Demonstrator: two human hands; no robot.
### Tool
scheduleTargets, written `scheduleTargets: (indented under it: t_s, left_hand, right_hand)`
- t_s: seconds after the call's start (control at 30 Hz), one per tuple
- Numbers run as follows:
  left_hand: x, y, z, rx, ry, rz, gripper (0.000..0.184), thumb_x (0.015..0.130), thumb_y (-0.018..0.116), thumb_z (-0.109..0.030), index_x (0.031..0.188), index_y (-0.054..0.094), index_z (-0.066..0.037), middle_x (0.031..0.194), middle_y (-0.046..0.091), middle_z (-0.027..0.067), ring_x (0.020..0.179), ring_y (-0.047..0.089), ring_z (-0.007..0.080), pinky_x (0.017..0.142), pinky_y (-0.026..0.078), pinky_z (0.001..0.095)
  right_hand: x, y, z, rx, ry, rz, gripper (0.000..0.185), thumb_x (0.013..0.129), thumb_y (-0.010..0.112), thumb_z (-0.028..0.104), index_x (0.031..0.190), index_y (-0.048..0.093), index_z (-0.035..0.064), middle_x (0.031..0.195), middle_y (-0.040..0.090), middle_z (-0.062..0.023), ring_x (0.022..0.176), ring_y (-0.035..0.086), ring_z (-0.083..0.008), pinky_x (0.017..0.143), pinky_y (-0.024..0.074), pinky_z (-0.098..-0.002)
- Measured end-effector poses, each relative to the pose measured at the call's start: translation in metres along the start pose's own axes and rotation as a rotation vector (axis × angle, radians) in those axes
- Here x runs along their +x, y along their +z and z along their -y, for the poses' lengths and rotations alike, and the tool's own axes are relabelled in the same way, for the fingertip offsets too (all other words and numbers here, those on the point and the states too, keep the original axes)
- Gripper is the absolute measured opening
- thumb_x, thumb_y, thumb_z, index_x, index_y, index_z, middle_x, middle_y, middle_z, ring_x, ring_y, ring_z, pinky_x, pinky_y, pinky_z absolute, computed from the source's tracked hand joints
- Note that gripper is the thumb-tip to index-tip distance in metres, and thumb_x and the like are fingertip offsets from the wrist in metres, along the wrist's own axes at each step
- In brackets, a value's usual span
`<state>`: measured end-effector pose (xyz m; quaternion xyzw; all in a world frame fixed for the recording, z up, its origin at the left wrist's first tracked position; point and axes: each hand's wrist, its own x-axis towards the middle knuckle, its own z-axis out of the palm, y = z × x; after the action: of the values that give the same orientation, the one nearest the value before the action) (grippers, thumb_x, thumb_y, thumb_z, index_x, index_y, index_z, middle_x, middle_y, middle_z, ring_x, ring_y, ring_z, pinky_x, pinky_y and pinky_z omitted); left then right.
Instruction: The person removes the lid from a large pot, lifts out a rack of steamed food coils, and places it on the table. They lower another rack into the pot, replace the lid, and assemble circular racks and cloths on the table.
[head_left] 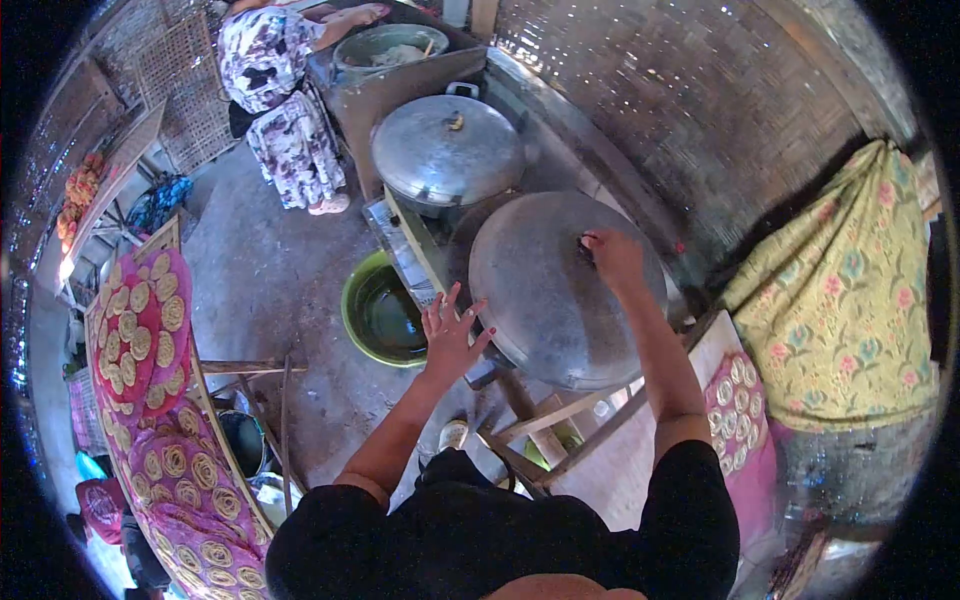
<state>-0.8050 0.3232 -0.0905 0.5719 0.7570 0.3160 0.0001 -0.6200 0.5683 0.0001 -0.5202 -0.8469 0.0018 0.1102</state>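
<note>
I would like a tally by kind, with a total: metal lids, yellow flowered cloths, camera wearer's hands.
Metal lids: 2 (near lid, far lid)
Yellow flowered cloth: 1
Wearer's hands: 2 (left hand, right hand)
Total: 5

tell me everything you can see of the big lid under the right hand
The big lid is round, domed and grey, metal by its look, with darker patches. The right hand holds its small dark knob; the left hand is at its left rim, contact unclear. It sits beside a smaller lidded pot; its underside is hidden.

Lid knob [585, 243] mostly behind right hand [613, 258], co-worker [268, 65] cut off by top edge.
</note>
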Motion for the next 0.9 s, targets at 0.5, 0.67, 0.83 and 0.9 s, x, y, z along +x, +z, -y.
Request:
scheduleTargets:
  t_s: [0.5,0.67,0.83,0.9]
  left_hand:
    - [0.034,0.081,0.094,-0.028,-0.244,0.207,0.044,0.080,0.055,-0.052,0.118,0.055,-0.029,0.144,0.017,0.0118,0.130,0.014,0.0435,0.097,0.015,0.0668]
    - [0.036,0.094,0.099,-0.029,-0.241,0.200,0.046,0.079,0.055,-0.054,0.118,0.055,-0.029,0.144,0.017,0.0118,0.130,0.013,0.0436,0.097,0.016,0.0671]
    - [0.039,0.091,0.099,0.013,-0.220,0.242,0.046,0.081,0.054,-0.051,0.121,0.052,-0.028,0.144,0.016,0.0127,0.129,0.016,0.0446,0.096,0.017,0.0670]
    - [0.040,0.089,0.097,0.011,-0.239,0.258,0.046,0.081,0.054,-0.051,0.121,0.052,-0.028,0.144,0.017,0.0126,0.129,0.017,0.0440,0.096,0.018,0.0662]
  right_hand:
    - [0.050,0.102,0.041,0.078,0.055,0.134,0.031,0.085,0.051,0.042,0.102,0.064,0.0199,0.100,0.064,-0.0059,0.098,0.058,-0.0270,0.089,0.0334,-0.0508]
    - [0.049,0.108,0.039,0.105,0.121,0.200,0.030,0.084,0.054,0.041,0.103,0.064,0.0203,0.101,0.064,-0.0060,0.098,0.058,-0.0270,0.092,0.0329,-0.0513]
    - [0.047,0.123,0.029,0.123,0.051,0.099,0.029,0.083,0.054,0.040,0.101,0.065,0.0198,0.098,0.065,-0.0058,0.093,0.060,-0.0264,0.086,0.0363,-0.0493]
    - [0.046,0.129,0.027,0.129,0.067,0.089,0.028,0.083,0.054,0.040,0.101,0.065,0.0199,0.097,0.065,-0.0057,0.093,0.060,-0.0261,0.086,0.0367,-0.0485]
